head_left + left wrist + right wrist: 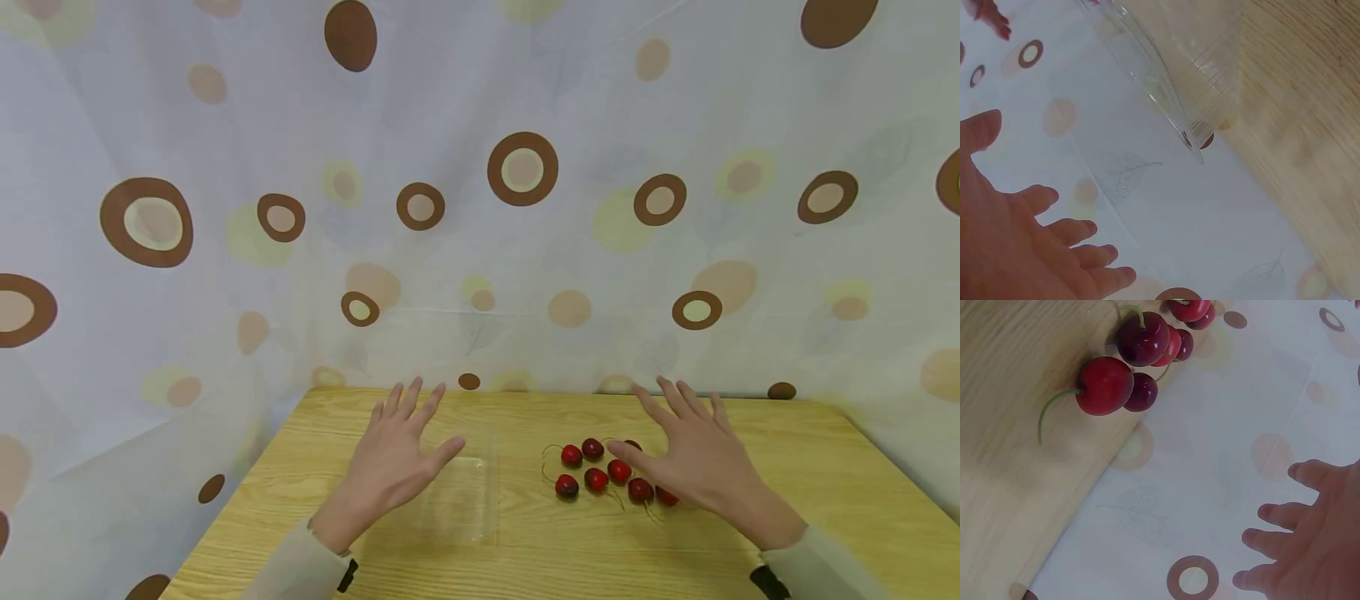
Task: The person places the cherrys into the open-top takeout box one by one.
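Both hands are held over the table with fingers spread and nothing in them. In the head view my left hand (pixel 397 458) is above the left side, overlapping part of a clear plastic container (pixel 483 500). The left wrist view shows that container (pixel 1210 69) close up, its transparent wall beyond the hand (pixel 1029 231). My right hand (pixel 693 458) hovers over the right side, its thumb hiding part of a group of red cherries (pixel 596 480) with stems. Several cherries (pixel 1105 386) lie on the wood in the right wrist view, apart from the fingers (pixel 1285 515).
The light wooden table (pixel 547 558) ends at a white curtain (pixel 465 100) with brown and beige circles, which hangs behind it and along the sides. Bare wood (pixel 810 467) shows right of the right hand.
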{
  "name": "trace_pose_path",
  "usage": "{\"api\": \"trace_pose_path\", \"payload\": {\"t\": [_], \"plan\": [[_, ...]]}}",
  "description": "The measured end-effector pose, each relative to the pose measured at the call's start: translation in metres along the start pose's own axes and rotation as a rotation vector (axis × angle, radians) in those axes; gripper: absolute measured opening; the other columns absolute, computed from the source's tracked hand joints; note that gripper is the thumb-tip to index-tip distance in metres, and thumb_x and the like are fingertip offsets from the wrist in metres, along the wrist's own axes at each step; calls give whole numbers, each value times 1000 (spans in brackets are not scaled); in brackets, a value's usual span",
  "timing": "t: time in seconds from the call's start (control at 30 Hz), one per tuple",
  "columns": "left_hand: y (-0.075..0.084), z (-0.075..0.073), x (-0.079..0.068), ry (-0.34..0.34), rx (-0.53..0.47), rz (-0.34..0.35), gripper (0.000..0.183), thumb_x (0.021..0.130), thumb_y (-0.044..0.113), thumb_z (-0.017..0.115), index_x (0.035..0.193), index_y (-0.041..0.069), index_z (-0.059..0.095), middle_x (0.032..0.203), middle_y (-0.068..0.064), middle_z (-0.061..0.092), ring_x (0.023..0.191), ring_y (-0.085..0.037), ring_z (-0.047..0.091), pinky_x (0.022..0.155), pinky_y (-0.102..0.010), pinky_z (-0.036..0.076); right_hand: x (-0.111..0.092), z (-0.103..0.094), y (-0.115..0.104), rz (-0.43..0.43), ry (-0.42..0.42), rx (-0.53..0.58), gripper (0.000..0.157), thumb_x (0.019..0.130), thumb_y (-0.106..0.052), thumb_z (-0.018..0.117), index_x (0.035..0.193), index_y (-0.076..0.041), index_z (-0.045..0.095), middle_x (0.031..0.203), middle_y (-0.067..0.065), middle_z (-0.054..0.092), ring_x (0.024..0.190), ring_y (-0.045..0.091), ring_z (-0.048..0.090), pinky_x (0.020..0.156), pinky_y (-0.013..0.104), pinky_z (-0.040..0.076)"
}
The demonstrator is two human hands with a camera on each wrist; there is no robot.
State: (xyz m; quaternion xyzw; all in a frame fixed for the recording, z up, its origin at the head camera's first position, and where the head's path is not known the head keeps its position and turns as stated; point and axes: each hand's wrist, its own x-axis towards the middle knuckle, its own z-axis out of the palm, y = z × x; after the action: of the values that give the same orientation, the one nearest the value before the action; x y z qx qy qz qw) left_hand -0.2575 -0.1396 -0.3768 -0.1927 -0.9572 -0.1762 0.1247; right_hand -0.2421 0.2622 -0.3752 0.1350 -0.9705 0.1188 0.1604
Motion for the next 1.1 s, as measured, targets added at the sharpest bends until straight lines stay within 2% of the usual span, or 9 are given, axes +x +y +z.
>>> {"api": "trace_pose_path", "payload": {"t": [0.17,0.3,0.43,0.53,0.7,0.87,0.93,1.1], "plan": [[-7,0,-4,-23,-123,-11,85,102,67,54,169,26,25,174,-14,16,160,-41,9,125,-65,13,-3,1,8,-1,-14,61,92,96,-70,62,164,-12,40,164,34,32,147,59,29,113,82,12],[-12,0,-8,-50,-219,-17,86,101,65,57,170,29,20,175,-9,12,160,-37,7,122,-71,17,-5,1,13,-4,-14,117,90,96,-65,65,165,-12,40,162,34,34,144,60,33,111,82,16],[-18,0,-13,-75,-341,-21,88,100,62,61,170,31,17,176,-2,10,160,-34,7,119,-74,20,-7,1,20,2,-18,203,88,96,-60,69,164,-11,40,161,34,36,141,62,36,106,82,29],[-24,1,-18,-89,-422,-17,92,99,59,66,171,28,16,175,-1,10,160,-34,11,120,-72,20,-8,1,26,-3,-33,269,88,97,-54,73,164,-9,39,161,33,37,141,61,37,100,81,38],[-31,2,-27,-125,-494,-37,103,94,57,74,171,21,16,175,-8,14,158,-39,18,122,-68,22,-11,2,37,-22,-60,347,84,97,-46,76,163,-6,41,159,33,40,139,60,40,97,79,42],[-37,7,-36,-176,-525,-85,115,88,53,83,171,16,12,173,-16,18,154,-46,26,119,-68,29,-16,4,48,-5,-87,384,79,97,-41,77,159,-4,47,153,34,47,134,59,47,94,77,45],[-39,10,-39,-190,-538,-96,119,86,50,85,171,13,11,171,-21,21,150,-51,30,116,-69,33,-18,6,53,-6,-92,396,75,97,-39,78,157,-3,50,151,32,51,128,55,53,91,73,49],[-44,15,-47,-213,-553,-108,121,84,45,88,170,5,11,166,-33,25,142,-61,38,112,-71,37,-20,10,67,-19,-119,447,65,97,-31,79,151,-3,57,142,23,61,114,38,62,80,48,55]]}}
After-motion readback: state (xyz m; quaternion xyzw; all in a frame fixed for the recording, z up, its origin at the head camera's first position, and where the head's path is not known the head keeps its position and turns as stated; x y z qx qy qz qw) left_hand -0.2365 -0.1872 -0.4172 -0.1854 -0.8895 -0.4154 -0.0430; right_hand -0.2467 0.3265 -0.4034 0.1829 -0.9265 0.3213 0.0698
